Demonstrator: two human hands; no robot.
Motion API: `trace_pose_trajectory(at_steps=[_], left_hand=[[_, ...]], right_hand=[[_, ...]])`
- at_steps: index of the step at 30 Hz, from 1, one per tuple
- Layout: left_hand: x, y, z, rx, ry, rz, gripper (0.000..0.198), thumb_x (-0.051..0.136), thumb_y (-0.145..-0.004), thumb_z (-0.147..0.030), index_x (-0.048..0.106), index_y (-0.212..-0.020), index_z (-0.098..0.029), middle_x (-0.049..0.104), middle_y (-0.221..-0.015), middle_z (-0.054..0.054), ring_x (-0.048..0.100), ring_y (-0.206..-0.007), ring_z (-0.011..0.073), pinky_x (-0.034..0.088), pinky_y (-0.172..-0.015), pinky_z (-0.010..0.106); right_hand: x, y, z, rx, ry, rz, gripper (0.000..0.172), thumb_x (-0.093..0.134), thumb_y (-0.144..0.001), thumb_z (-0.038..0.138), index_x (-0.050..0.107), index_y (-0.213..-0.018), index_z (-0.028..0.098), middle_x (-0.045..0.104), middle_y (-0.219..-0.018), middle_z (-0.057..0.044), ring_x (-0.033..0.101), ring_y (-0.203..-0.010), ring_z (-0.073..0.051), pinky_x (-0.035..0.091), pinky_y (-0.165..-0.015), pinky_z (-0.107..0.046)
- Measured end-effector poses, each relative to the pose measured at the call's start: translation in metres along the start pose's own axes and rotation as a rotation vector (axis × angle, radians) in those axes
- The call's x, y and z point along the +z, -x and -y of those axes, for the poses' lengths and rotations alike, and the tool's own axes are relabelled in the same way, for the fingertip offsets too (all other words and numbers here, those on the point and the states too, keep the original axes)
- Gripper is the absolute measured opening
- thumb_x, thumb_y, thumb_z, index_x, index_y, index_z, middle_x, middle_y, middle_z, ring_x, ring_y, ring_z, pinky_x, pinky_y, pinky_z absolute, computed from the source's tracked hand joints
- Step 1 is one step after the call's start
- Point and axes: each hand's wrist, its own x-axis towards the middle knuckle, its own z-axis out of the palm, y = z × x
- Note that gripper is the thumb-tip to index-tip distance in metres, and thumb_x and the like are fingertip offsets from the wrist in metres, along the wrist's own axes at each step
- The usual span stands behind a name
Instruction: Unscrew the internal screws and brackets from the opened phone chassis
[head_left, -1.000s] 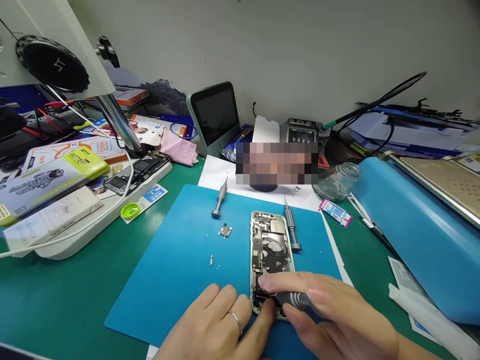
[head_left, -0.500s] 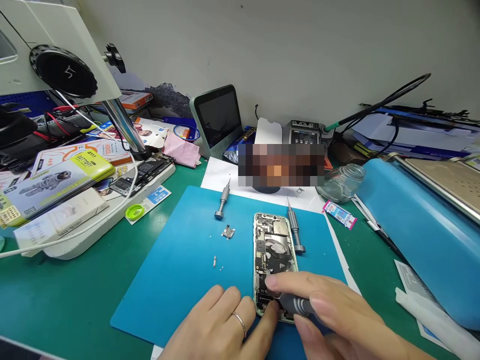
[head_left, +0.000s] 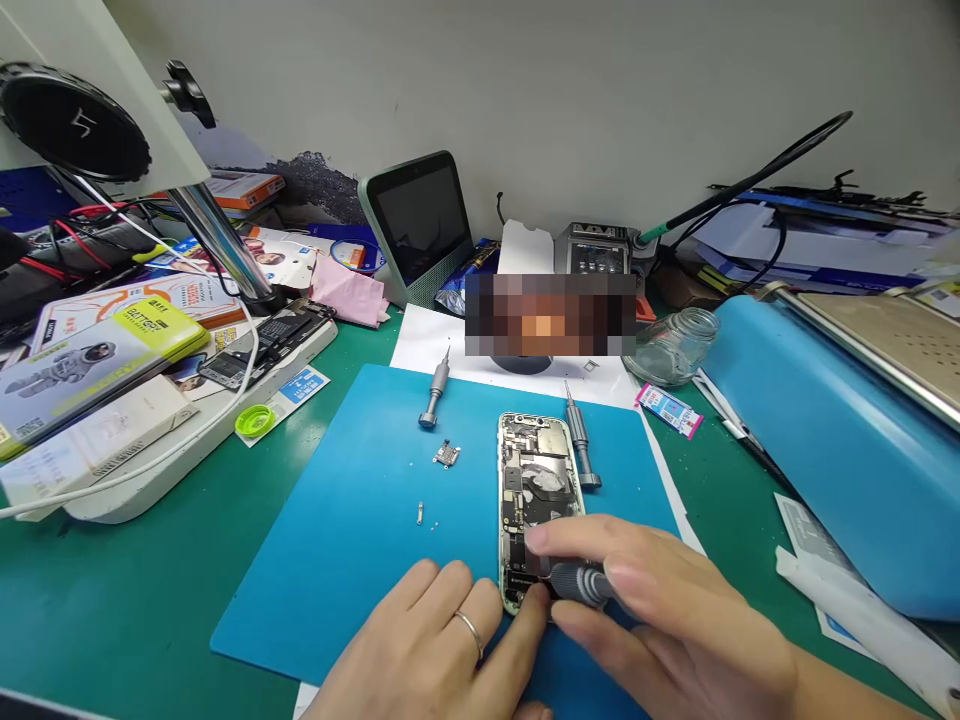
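An opened smartphone (head_left: 541, 480) with bare inner parts lies lengthwise on the blue mat (head_left: 322, 520). My right hand (head_left: 675, 610) is closed around a grey screwdriver (head_left: 581, 583), tilted low over the phone's bottom end; its tip is hidden. The index finger of my right hand reaches over the phone. With its other fingers curled, my left hand (head_left: 427, 640) presses its index fingertip on the phone's lower edge beside the screwdriver. Left of the phone lie a small metal shield plate (head_left: 447, 454), a narrow metal bracket (head_left: 420, 513) and tiny bits.
Two more grey screwdrivers, one at the left (head_left: 435, 388) and one beside the phone (head_left: 581, 440), lie on the mat. Behind stand a glass jar (head_left: 675, 345) and a screen device (head_left: 420, 230). A microscope post (head_left: 225, 245) and boxes (head_left: 97, 360) crowd the left; a blue case (head_left: 825, 450), the right.
The whole view has shifted slightly, so things sit further left and higher. The right thumb has moved away from the screwdriver's underside toward the phone's lower edge; both hands stay at the phone.
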Motion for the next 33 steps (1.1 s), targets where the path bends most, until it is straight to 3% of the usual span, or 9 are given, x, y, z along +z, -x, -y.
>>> trace_pose_trajectory(at_steps=[10,14,29,33], left_hand=[[-0.0013,-0.0018,0.0005,-0.006,-0.002,0.008,0.043,0.033,-0.114,-0.037,0.069,-0.111,-0.015,0.059,-0.069,-0.002,0.051,-0.059,0.0168,0.035,-0.055,0.034],[-0.0013,-0.0015,0.0016,0.009,-0.010,0.000,0.042,0.033,-0.113,-0.036,0.070,-0.115,-0.015,0.061,-0.073,-0.001,0.054,-0.062,0.0173,0.038,-0.057,0.035],[-0.0002,-0.0007,0.0005,-0.010,0.006,-0.005,0.045,0.032,-0.113,-0.038,0.071,-0.110,-0.015,0.060,-0.071,-0.001,0.051,-0.062,0.0174,0.036,-0.056,0.034],[0.0000,0.0001,0.0008,0.002,0.009,0.010,0.044,0.033,-0.113,-0.038,0.071,-0.115,-0.015,0.060,-0.072,-0.001,0.053,-0.062,0.0176,0.037,-0.058,0.034]], right_hand=[[0.0025,0.0019,-0.0025,-0.031,0.000,-0.011,0.083,0.063,-0.087,-0.004,0.034,-0.160,0.021,0.080,-0.117,-0.013,0.078,-0.112,-0.021,0.069,-0.091,-0.033],[0.0028,0.0039,-0.0036,0.024,-0.020,-0.039,0.084,0.058,-0.082,-0.008,0.039,-0.158,0.020,0.077,-0.125,-0.014,0.077,-0.115,-0.023,0.068,-0.094,-0.035],[0.0049,0.0009,-0.0035,-0.019,-0.013,-0.045,0.082,0.063,-0.083,-0.007,0.039,-0.157,0.020,0.078,-0.120,-0.013,0.077,-0.114,-0.021,0.067,-0.095,-0.032],[0.0041,0.0041,-0.0066,0.030,-0.066,-0.046,0.082,0.061,-0.085,-0.008,0.038,-0.158,0.023,0.076,-0.127,-0.014,0.077,-0.116,-0.024,0.068,-0.094,-0.038]])
